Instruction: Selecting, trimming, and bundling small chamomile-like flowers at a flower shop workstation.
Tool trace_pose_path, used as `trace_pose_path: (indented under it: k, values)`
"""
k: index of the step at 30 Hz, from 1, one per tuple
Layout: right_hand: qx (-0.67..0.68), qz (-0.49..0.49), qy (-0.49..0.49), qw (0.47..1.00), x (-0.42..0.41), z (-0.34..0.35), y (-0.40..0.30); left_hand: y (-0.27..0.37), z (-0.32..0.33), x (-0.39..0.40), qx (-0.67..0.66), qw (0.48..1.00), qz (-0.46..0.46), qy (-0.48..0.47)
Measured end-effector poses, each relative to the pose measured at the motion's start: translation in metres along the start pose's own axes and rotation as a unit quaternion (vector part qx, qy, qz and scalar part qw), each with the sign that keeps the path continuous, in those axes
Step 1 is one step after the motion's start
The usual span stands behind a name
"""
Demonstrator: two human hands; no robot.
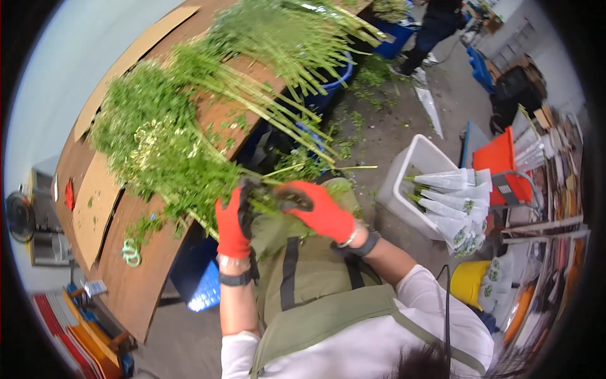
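My left hand, in a red work glove with a dark palm, is closed around a leafy flower stem over the table's front edge. Small white blossoms show at the far part of the greenery. My right hand, gloved alike, is at the leaves on the stem's near part, fingers curled; blur hides whether they grip. Cut stems lie beyond, their ends jutting past the table edge. Scissors with pale green handles rest on the wooden table, left of my hands.
A white tub with paper-wrapped bunches stands on the floor at right, near red and yellow buckets. Blue crates sit under the table. Leaf scraps litter the floor. Another person's legs show at the back.
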State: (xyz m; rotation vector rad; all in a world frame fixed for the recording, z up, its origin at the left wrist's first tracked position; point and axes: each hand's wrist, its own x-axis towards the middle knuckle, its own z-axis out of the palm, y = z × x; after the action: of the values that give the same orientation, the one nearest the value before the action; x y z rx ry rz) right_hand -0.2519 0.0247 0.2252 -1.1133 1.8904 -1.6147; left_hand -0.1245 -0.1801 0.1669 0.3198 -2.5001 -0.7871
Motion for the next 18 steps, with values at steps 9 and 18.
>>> trace_pose_path:
  k: [9,18]
  values:
    - [0.005,0.004,0.067,0.998,-0.007,-0.017,0.001,0.010,-0.029,0.025,-0.484,0.812,-0.283,0.159]
    - [-0.133,0.122,0.015,0.984,-0.048,-0.057,0.021,-0.120,-0.110,0.009,-0.070,0.963,-0.065,0.253]
